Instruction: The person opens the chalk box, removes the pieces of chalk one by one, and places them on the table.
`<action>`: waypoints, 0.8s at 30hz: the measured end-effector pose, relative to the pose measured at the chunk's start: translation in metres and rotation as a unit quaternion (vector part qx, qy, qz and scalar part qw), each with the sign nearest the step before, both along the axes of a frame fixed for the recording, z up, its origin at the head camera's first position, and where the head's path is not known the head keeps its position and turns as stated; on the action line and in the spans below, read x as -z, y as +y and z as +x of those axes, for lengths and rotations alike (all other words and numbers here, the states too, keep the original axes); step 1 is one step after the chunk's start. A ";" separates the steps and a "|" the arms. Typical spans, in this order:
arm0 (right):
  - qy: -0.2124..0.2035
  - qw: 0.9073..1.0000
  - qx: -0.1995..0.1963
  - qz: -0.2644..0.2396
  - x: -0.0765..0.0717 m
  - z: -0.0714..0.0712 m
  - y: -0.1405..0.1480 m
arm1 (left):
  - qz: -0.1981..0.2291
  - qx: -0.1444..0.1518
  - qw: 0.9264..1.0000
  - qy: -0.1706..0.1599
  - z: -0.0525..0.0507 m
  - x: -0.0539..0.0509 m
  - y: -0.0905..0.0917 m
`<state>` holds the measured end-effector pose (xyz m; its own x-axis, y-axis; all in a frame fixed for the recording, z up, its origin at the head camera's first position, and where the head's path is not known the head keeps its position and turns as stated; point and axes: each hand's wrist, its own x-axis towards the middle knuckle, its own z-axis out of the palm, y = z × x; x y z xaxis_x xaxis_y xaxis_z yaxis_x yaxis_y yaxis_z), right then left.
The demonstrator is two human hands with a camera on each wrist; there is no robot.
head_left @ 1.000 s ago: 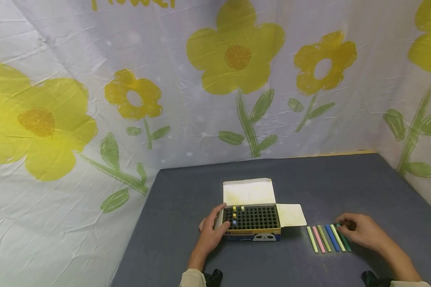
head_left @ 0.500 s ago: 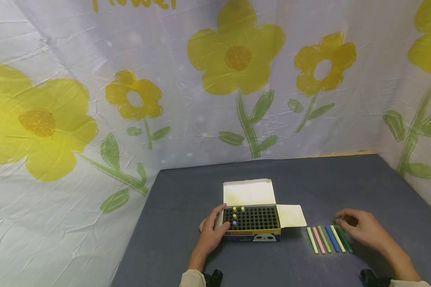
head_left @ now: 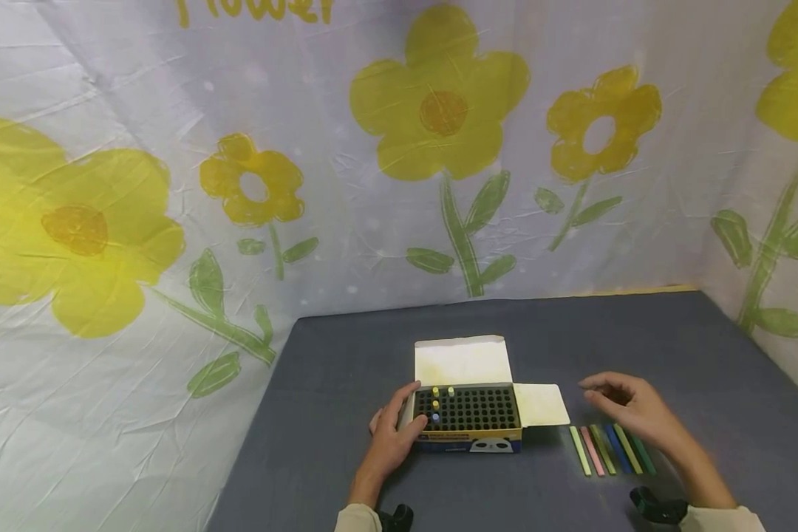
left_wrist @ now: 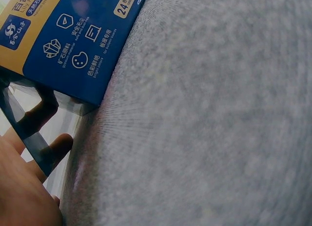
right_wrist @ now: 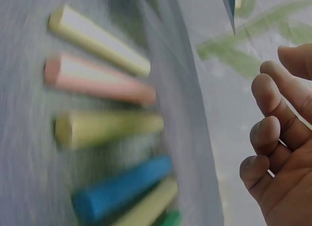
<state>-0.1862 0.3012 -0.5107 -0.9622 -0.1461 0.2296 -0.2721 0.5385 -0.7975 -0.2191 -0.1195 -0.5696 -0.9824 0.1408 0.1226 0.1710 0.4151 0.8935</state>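
- We find the chalk box [head_left: 442, 446] on the table [head_left: 346, 384], its long axis left to right, lid [head_left: 462, 360] folded back on the far side
- We record six chalk sticks [head_left: 617, 448] in a row, to the right of the box, their long axes running far to near, slightly slanted, thus crossing the box's axis
- We note the left hand [head_left: 394, 436] gripping the box's left end, thumb at the near corner
- We observe the right hand [head_left: 634, 408] part open, fingers loosely bent, holding nothing (the right wrist view agrees)
- We judge the right hand much nearer the row, at its far end; its height we cannot tell
- We count four chalk ends [head_left: 435, 405] in the box's left slots
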 end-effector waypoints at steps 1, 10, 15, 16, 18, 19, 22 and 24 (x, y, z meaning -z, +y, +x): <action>0.003 1.000 -0.002 -0.005 0.000 -0.001 -0.003 | -0.001 0.000 1.000 0.000 0.000 0.000 0.000; 0.020 0.999 -0.034 -0.034 -0.002 -0.007 -0.022 | -0.002 0.000 1.000 0.002 -0.001 0.001 0.001; 0.020 0.995 -0.060 -0.078 -0.001 -0.010 -0.035 | -0.005 0.000 1.000 -0.001 0.000 0.001 0.000; 0.022 0.994 -0.065 -0.086 -0.001 -0.011 -0.039 | -0.005 -0.001 1.000 -0.002 0.000 0.001 0.000; 0.028 0.993 -0.070 -0.096 -0.001 -0.012 -0.045 | -0.005 -0.002 1.000 -0.002 0.000 0.000 0.000; 0.031 0.992 -0.072 -0.098 -0.001 -0.013 -0.049 | -0.005 -0.003 1.000 -0.002 0.000 0.000 0.000; 0.038 0.991 -0.074 -0.101 -0.003 -0.014 -0.059 | -0.004 -0.003 1.000 -0.003 0.001 -0.001 0.001; 0.038 0.992 -0.070 -0.102 -0.005 -0.014 -0.066 | -0.002 -0.002 1.000 -0.002 0.001 -0.001 0.001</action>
